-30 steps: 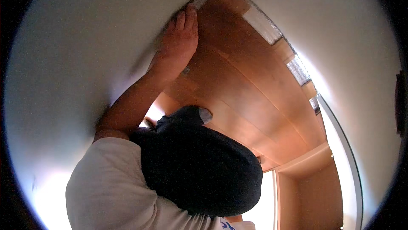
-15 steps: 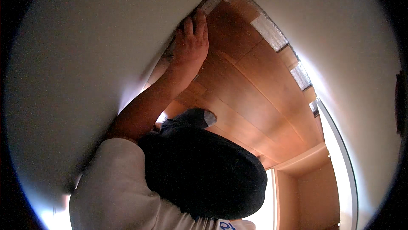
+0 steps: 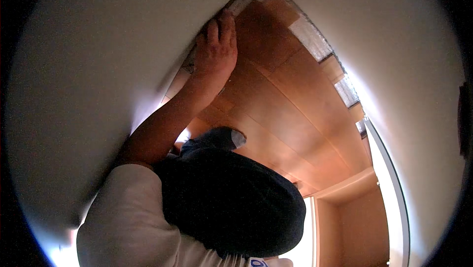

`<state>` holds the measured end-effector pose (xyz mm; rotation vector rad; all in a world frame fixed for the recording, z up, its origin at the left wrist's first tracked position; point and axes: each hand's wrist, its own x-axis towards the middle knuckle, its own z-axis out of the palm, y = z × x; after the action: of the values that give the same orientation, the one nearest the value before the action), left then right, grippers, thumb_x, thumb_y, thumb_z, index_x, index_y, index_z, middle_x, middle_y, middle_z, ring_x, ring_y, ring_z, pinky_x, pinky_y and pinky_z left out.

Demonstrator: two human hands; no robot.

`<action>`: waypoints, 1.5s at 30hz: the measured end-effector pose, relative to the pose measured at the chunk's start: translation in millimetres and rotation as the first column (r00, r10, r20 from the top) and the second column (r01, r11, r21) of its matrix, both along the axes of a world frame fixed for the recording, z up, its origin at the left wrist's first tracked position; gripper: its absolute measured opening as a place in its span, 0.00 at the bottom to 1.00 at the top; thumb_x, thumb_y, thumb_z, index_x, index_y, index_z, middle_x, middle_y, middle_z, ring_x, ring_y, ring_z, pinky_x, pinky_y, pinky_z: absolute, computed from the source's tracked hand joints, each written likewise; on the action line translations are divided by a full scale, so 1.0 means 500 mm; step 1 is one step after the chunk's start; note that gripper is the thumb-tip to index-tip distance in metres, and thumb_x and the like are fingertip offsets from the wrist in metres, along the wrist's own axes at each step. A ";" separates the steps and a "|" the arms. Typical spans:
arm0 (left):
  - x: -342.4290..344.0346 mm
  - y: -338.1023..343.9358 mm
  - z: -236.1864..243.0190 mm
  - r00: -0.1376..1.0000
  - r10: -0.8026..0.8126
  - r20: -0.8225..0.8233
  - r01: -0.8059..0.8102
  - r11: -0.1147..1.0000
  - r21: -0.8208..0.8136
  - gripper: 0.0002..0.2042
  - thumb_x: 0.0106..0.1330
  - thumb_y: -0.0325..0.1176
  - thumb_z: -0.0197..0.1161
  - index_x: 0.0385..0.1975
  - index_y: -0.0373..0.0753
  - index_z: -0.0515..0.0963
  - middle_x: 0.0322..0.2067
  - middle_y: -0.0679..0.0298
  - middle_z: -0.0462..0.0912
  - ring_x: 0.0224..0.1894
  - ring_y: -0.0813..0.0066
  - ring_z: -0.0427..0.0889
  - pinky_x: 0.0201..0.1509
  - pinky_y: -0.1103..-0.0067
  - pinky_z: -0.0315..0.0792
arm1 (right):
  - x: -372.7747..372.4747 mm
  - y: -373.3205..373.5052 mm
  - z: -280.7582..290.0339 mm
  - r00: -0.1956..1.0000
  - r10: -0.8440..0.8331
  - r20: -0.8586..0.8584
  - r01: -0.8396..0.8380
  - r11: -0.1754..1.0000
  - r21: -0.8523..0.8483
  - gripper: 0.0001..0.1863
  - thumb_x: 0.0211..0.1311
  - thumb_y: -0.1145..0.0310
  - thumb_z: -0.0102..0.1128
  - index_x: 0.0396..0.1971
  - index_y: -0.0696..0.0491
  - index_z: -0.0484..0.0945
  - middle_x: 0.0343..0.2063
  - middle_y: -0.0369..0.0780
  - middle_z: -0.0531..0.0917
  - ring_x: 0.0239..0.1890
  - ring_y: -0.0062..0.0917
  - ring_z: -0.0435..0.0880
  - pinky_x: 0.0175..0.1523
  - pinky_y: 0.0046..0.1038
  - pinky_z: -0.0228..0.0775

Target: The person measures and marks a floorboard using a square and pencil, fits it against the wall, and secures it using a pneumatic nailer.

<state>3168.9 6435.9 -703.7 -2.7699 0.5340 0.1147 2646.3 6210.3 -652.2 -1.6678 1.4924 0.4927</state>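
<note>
My left hand (image 3: 217, 45) reaches down to the left edge of a brown wood-plank floor (image 3: 290, 94), close beside a pale wall (image 3: 113, 55). Its fingers are stretched out, somewhat apart, and I see nothing held in them; the fingertips are in shadow. They lie near the grey strip (image 3: 241, 1) that runs between the planks and the wall toward the far corner. Whether they press on the strip or on a plank edge, I cannot tell. My right hand is out of sight.
My dark-clothed bent leg (image 3: 236, 198) and socked foot (image 3: 239, 139) take up the lower middle. Silvery underlay patches (image 3: 310, 37) show along the right floor edge. Another pale wall (image 3: 394, 45), a white door-like panel (image 3: 389, 168) and a wooden cabinet (image 3: 362, 217) bound the right side.
The whole view has shifted slightly left. My left hand stays at the same floor edge with its fingers stretched out.
</note>
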 end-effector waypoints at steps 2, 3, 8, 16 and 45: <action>-0.014 0.005 -0.007 0.990 -0.048 0.134 0.044 0.998 0.034 0.27 0.66 0.34 0.58 0.65 0.30 0.76 0.69 0.55 0.69 0.57 0.55 0.74 0.54 0.64 0.77 | 0.137 -0.010 -0.024 0.974 0.051 0.221 -0.023 0.992 -0.127 0.22 0.82 0.62 0.50 0.64 0.61 0.73 0.49 0.47 0.82 0.50 0.31 0.80 0.57 0.30 0.72; -0.020 0.005 -0.011 0.991 -0.049 0.123 0.046 0.998 0.030 0.27 0.66 0.34 0.58 0.65 0.30 0.76 0.69 0.55 0.69 0.57 0.55 0.74 0.54 0.64 0.77 | 0.222 -0.018 -0.028 0.926 0.125 0.356 -0.056 0.979 -0.197 0.21 0.82 0.62 0.50 0.64 0.61 0.74 0.49 0.47 0.82 0.49 0.31 0.80 0.57 0.30 0.72; -0.010 0.008 0.002 0.989 -0.042 0.141 0.032 0.997 0.075 0.26 0.65 0.34 0.60 0.63 0.30 0.77 0.68 0.54 0.70 0.57 0.56 0.73 0.53 0.65 0.77 | 0.790 -0.015 -0.009 0.242 0.579 0.779 -0.375 0.796 -0.475 0.21 0.83 0.61 0.47 0.56 0.65 0.77 0.47 0.46 0.83 0.45 0.30 0.80 0.52 0.31 0.73; -0.010 -0.005 -0.018 0.997 0.018 0.079 -0.013 0.997 -0.075 0.29 0.63 0.32 0.61 0.66 0.27 0.72 0.71 0.50 0.66 0.59 0.51 0.72 0.60 0.60 0.74 | 1.133 0.128 -0.144 0.376 0.083 0.923 -0.340 0.939 0.054 0.11 0.70 0.76 0.65 0.49 0.58 0.82 0.47 0.41 0.87 0.49 0.23 0.85 0.56 0.27 0.78; -0.019 0.004 -0.012 0.999 0.052 -0.004 -0.052 0.994 -0.091 0.34 0.62 0.32 0.61 0.71 0.25 0.67 0.73 0.48 0.63 0.62 0.49 0.71 0.64 0.59 0.75 | 1.132 0.165 -0.153 0.411 0.479 0.776 -0.428 0.853 -0.299 0.09 0.69 0.67 0.70 0.44 0.53 0.83 0.39 0.40 0.89 0.40 0.24 0.90 0.47 0.28 0.83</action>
<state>3159.6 6437.9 -709.9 -2.8739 0.4795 0.1071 3212.4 6293.0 -728.7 -1.9372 0.3079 -0.1230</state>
